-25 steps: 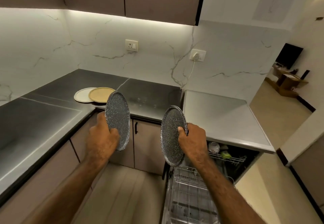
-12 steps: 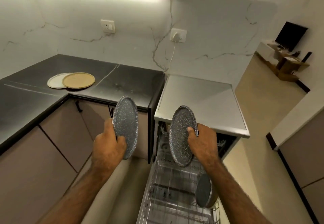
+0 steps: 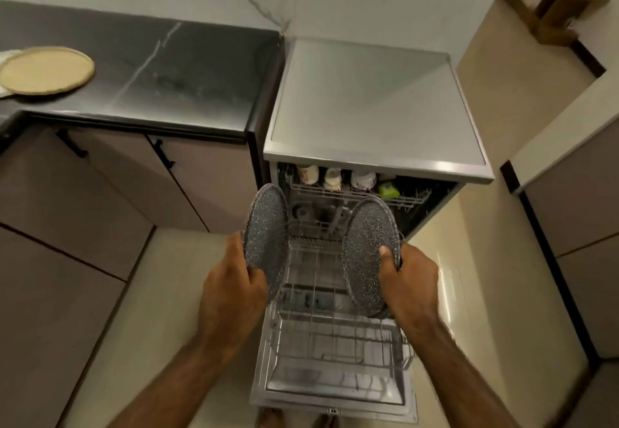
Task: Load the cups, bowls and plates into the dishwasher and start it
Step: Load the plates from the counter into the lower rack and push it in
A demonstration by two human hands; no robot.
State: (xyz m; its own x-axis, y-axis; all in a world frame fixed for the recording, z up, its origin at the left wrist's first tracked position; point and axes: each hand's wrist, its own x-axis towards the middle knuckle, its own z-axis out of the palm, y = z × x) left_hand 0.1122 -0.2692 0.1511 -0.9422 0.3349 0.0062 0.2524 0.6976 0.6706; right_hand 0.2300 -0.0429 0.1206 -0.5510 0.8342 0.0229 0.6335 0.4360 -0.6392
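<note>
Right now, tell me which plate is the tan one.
The tan plate lying flat on the dark counter, far left. The left grey plate and right grey plate are speckled and held on edge.

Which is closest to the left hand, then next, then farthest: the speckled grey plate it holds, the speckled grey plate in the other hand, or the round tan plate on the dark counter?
1. Speckled grey plate, gripped by the left hand.
2. Other speckled grey plate, to the right, in the right hand.
3. Round tan plate, far left on the dark counter.
</note>
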